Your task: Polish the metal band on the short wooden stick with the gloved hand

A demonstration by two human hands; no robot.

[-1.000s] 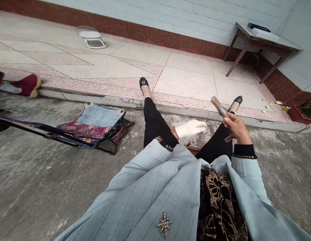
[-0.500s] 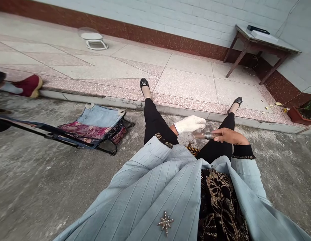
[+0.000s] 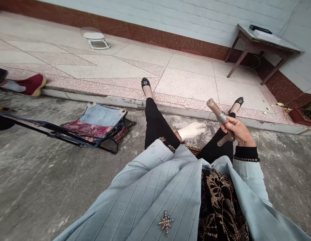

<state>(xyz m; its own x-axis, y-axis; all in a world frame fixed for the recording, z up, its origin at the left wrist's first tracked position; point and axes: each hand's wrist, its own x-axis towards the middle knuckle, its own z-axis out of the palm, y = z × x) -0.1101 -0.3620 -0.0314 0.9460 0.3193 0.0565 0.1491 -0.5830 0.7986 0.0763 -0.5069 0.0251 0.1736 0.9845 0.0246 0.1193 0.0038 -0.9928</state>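
My right hand [image 3: 237,130], bare, is wrapped round a brown stick [image 3: 213,107] with a coil of silvery wire [image 3: 222,117] wound about its middle. The stick is tilted, its upper end pointing up and to the left, and its lower end shows below my fingers. My left hand [image 3: 193,131] wears a white knitted glove and sits lower, to the left of the stick and apart from it. Its fingers are curled together; anything inside them is hidden. Under my left wrist, a yellow-and-black striped thing [image 3: 193,150] shows partly between my legs.
A folding chair [image 3: 95,125] with a patched fabric seat stands at left. Beyond it is another person's red shoe [image 3: 32,85]. My feet rest on a raised tiled step [image 3: 185,83]. A white stool [image 3: 96,38], a wooden table [image 3: 271,43] and a planter [image 3: 302,115] stand farther off.
My right hand has raised the wire-wound stick and turned it from nearly level to steeply tilted, away from the glove. My gloved left hand has dipped slightly.
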